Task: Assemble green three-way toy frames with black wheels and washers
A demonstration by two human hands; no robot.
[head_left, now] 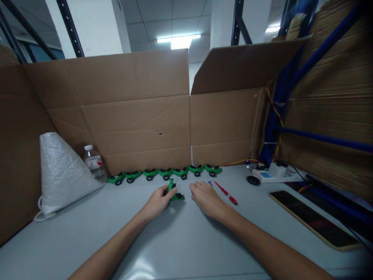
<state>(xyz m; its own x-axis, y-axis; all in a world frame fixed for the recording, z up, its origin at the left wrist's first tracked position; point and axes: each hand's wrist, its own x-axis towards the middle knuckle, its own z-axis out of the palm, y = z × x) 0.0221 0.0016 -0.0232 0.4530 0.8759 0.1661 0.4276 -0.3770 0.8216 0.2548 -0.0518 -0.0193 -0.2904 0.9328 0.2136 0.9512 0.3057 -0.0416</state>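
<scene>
Left hand (159, 202): clamped on the green toy car (175, 193), fingers curled round its left end.
Green toy car: down on the grey table (175, 241), just short of the row; long axis slanted far-left to near-right, far end tipped up, black wheel at the near-right end; nose or tail, couldn't tell.
Right hand (207, 199): laid flat, fingers together, gripping nothing, just beside the car.
Row of toy cars (166, 173): seven, lined up against the cardboard wall (140, 124).
Red pen (225, 193): lay close right of that hand.
</scene>
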